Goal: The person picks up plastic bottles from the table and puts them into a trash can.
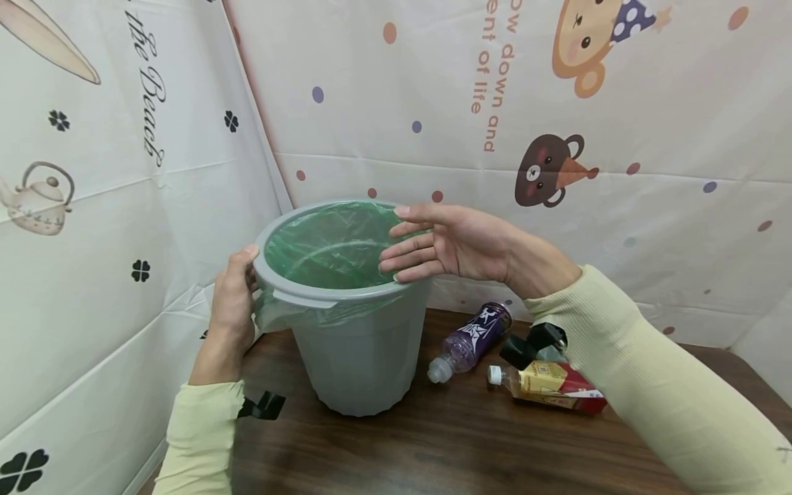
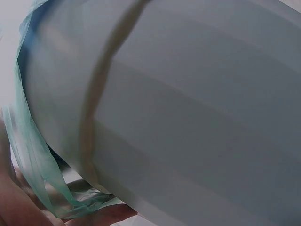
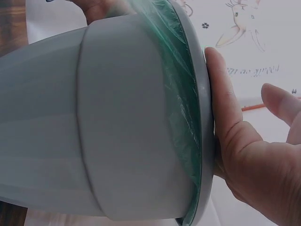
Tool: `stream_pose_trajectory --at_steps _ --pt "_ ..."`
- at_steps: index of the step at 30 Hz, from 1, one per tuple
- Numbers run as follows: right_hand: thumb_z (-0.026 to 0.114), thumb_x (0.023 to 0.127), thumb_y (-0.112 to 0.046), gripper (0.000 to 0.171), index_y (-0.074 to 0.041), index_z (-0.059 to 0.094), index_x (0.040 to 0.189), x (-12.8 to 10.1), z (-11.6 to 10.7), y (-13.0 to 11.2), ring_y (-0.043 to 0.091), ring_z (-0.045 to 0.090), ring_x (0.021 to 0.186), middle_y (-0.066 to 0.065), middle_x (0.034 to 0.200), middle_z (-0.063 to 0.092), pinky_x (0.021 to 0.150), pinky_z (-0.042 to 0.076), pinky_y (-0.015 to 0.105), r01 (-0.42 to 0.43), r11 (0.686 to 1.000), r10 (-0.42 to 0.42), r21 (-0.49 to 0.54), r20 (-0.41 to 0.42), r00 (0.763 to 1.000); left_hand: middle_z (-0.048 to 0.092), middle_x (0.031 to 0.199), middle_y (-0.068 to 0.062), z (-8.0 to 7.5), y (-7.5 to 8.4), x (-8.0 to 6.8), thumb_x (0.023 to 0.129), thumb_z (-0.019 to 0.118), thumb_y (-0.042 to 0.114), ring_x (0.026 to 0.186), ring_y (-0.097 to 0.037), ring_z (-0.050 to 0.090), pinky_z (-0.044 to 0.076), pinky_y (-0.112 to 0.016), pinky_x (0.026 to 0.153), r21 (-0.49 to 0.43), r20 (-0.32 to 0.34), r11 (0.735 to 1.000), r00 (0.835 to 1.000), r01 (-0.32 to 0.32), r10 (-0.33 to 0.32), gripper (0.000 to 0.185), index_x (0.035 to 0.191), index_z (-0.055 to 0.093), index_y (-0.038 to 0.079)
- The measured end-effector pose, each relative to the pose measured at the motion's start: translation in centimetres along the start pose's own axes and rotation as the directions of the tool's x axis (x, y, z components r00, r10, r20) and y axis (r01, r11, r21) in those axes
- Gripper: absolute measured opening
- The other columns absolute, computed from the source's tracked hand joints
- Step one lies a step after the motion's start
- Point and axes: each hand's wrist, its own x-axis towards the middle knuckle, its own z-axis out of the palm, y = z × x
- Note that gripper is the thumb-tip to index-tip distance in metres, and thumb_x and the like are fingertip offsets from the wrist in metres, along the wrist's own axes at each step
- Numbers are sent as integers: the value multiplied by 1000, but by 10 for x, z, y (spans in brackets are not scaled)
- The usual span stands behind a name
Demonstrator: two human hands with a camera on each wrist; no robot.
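Observation:
A grey trash can [image 1: 365,350] stands upright on the table, with a green plastic bag [image 1: 334,254] lining it and folded out over its rim. My left hand [image 1: 232,302] grips the rim at the left, thumb on top; in the left wrist view the loose bag edge [image 2: 35,160] hangs by the fingers. At the right side of the rim, my right hand [image 1: 460,244] is held with straight, spread fingers and palm showing. In the right wrist view its fingers [image 3: 221,89] lie close along the rim; whether they touch it I cannot tell.
A purple-labelled bottle [image 1: 473,340] lies right of the can. Another bottle with a red and yellow label [image 1: 551,385] lies beyond it, partly under the right forearm. The dark wooden table [image 1: 383,454] backs onto printed cloth walls [image 1: 371,82].

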Motion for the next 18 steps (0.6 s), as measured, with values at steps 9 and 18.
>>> stream_pose_trajectory --at_steps 9,18 --pt "52 110 -27 68 8 23 161 -1 0 3 43 61 131 37 147 51 104 51 48 18 1000 -18 1 13 1000 70 86 7 0 0 -1 108 53 42 91 -16 59 38 -38 89 15 -15 1000 1000 16 -16 34 90 74 22" --pt "52 111 -26 67 8 24 160 -3 -2 4 41 64 128 35 143 55 103 52 48 35 999 -35 1 20 999 70 86 7 0 0 -1 108 52 42 93 -16 59 37 -39 91 8 -5 1000 1000 14 -14 35 90 74 22"
